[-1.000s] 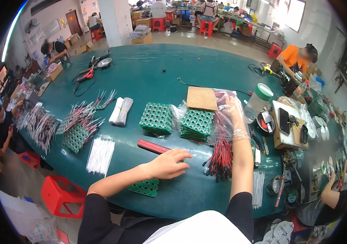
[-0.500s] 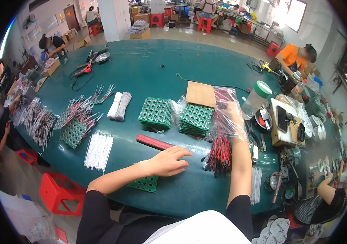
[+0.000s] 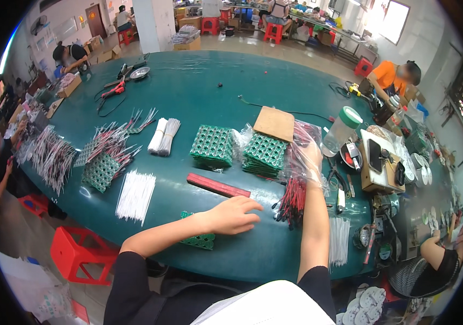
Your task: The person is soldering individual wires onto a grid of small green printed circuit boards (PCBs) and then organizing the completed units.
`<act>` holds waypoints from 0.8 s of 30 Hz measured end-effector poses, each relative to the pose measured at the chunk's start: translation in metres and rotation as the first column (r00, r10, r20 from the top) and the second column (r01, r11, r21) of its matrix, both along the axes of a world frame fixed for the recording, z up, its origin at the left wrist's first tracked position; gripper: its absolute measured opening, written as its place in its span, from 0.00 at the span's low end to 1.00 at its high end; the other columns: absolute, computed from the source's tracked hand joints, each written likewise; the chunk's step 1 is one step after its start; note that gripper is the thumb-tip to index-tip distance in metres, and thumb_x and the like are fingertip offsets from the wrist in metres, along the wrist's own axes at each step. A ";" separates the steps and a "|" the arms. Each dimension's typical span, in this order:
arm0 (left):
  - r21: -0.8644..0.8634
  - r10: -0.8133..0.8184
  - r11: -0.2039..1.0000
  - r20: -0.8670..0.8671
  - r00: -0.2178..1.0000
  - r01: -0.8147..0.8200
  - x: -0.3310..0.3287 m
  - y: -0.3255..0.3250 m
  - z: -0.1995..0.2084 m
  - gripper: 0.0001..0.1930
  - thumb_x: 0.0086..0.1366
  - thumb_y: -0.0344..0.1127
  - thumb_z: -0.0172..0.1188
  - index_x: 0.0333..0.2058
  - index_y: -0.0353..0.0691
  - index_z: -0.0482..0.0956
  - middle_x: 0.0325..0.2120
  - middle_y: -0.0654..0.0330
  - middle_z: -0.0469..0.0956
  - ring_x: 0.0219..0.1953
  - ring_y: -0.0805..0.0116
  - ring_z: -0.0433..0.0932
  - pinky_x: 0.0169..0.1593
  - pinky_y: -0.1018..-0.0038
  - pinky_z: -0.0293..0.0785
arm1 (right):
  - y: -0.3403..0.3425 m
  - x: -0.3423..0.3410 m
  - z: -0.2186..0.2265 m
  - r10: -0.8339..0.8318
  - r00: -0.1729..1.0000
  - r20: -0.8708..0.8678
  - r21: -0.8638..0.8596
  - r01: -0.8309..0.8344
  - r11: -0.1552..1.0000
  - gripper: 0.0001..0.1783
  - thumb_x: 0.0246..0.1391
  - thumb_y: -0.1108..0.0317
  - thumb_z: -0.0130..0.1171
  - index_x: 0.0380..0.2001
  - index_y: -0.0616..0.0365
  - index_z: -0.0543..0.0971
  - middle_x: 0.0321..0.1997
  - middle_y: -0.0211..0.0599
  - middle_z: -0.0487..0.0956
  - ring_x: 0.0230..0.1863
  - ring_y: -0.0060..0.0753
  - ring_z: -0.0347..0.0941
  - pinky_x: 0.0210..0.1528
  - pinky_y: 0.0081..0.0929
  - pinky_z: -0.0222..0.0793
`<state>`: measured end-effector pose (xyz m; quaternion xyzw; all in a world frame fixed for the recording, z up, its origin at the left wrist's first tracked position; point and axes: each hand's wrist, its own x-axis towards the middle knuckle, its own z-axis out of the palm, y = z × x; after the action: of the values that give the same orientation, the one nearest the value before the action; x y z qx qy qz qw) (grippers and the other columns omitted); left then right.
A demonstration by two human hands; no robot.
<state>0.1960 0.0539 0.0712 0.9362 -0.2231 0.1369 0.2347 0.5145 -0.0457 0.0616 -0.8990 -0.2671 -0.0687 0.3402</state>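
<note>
My left hand (image 3: 232, 215) lies flat on the green table (image 3: 199, 86), fingers apart, resting by a small stack of green circuit boards (image 3: 201, 240) under my wrist. My right hand (image 3: 310, 157) is reached inside a clear plastic bag (image 3: 302, 142) of red and black wires; whether it grips any is hidden by the plastic. A bundle of those red and black wires (image 3: 292, 199) spills out of the bag toward me. A red bar (image 3: 218, 186) lies just beyond my left hand.
Two stacks of green boards (image 3: 211, 147) (image 3: 264, 153), a brown cardboard piece (image 3: 275, 123), white wire bundles (image 3: 135, 196) (image 3: 164, 135) and wired boards (image 3: 104, 157) lie on the table. A clear jar with green lid (image 3: 341, 128) and tools stand at right. Other people work around; red stools (image 3: 77, 252).
My left hand has slid a little toward the right along the table. My right hand stays in the plastic bag.
</note>
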 end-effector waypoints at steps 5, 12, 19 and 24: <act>-0.095 0.103 0.992 0.304 0.947 -0.077 0.070 -0.029 0.016 0.14 0.58 0.30 0.60 0.44 0.40 0.76 0.47 0.51 0.75 0.49 0.51 0.76 0.52 0.60 0.74 | 0.003 0.020 -0.026 -0.100 0.995 0.029 -0.175 0.103 0.979 0.31 0.47 0.54 0.64 0.49 0.66 0.74 0.45 0.58 0.80 0.49 0.57 0.77 0.51 0.49 0.72; 0.041 0.348 0.922 0.354 0.868 -0.386 0.162 -0.030 0.017 0.36 0.52 0.33 0.64 0.61 0.39 0.62 0.55 0.46 0.65 0.56 0.47 0.68 0.59 0.57 0.66 | -0.009 0.072 -0.029 0.238 0.940 0.243 -0.307 -0.158 0.938 0.26 0.46 0.60 0.63 0.45 0.68 0.73 0.45 0.61 0.79 0.49 0.60 0.75 0.49 0.48 0.73; -0.180 0.298 0.944 0.109 0.948 -0.276 0.215 -0.010 0.008 0.31 0.57 0.36 0.62 0.59 0.37 0.64 0.50 0.43 0.71 0.52 0.45 0.73 0.55 0.58 0.72 | 0.021 0.107 0.008 0.172 0.971 0.164 -0.225 -0.133 0.965 0.26 0.43 0.62 0.64 0.47 0.62 0.76 0.43 0.56 0.79 0.49 0.56 0.76 0.50 0.44 0.72; -0.086 0.347 0.936 0.373 0.860 -0.341 0.210 -0.021 0.009 0.04 0.59 0.35 0.58 0.32 0.44 0.78 0.30 0.58 0.75 0.35 0.54 0.79 0.37 0.60 0.78 | 0.007 0.088 -0.010 0.221 0.586 -0.780 0.357 0.126 0.925 0.19 0.41 0.71 0.65 0.41 0.55 0.81 0.40 0.46 0.82 0.42 0.46 0.79 0.46 0.35 0.74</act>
<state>0.4061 0.0331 0.0799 0.9140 -0.0928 0.3583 0.1664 0.6021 -0.0389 0.0515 -0.7408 -0.0891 0.3066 0.5910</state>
